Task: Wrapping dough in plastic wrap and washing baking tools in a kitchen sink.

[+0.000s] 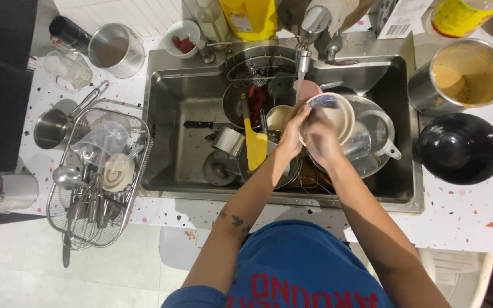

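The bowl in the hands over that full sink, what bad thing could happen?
The cream bowl is held by the left hand and right hand under the running tap. Wet, it might slip and chip on the pans piled below. Water could also splash off it onto the counter.

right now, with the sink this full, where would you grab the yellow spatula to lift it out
Grip the yellow spatula by its thin handle, the upper end near the dark pot, coming from the left over the bare sink floor. The broad blade lies low among stacked dishes, and both hands, left hand and right hand, crowd the right side.
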